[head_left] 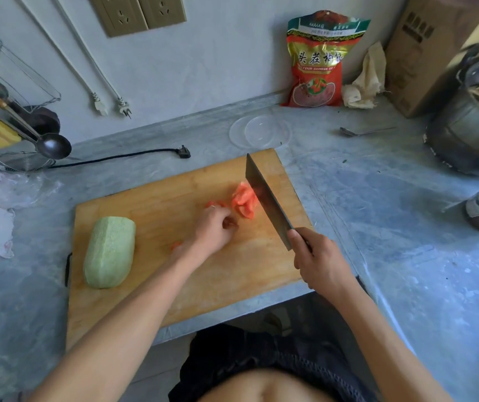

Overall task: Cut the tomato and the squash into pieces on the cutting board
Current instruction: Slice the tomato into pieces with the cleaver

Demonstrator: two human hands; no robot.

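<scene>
Right hand [318, 256] grips cleaver [267, 198], blade against the cut tomato [244, 202] pile, far right on cutting board [151, 204]. Left hand [213, 227] curled beside the pile; whether it pinches a piece, cannot tell. Risk: fingertips near edge, could get nicked; wet pieces may slide. Count: one squash [109, 252], uncut, board's left; several tomato pieces

Right hand [319, 256] gripping cleaver [267, 198] beside tomato pieces [244, 201], peeled squash [110, 252] on cutting board [151, 198]
</scene>
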